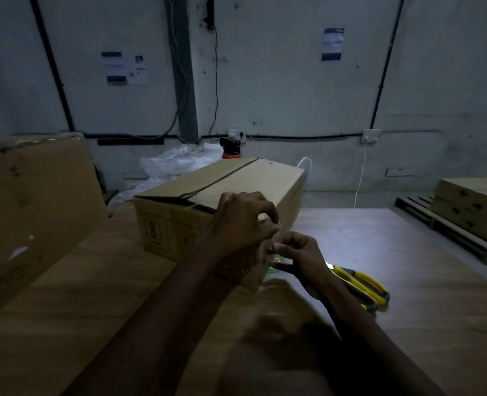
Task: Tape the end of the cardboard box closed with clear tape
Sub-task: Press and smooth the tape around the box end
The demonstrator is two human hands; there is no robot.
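Observation:
A brown cardboard box [179, 221] lies on the wooden table [93, 295], its top flaps meeting along a dark seam and lifting slightly at the near end. My left hand [239, 224] sits over the box's near right corner, fingers curled and pinched against the cardboard, apparently on the end of the clear tape. Just below it, my right hand [301, 260] pinches thumb and forefinger at the same corner and holds a tape roll [276, 262], of which only a green-and-white edge shows. The clear strip itself is too faint to make out.
Yellow-handled scissors [362, 284] lie on the table right of my right hand. A large cardboard box [28, 210] stands at the left. Flat cartons on a pallet [471, 212] sit at the far right. Crumpled plastic [179, 161] lies behind the box by the wall.

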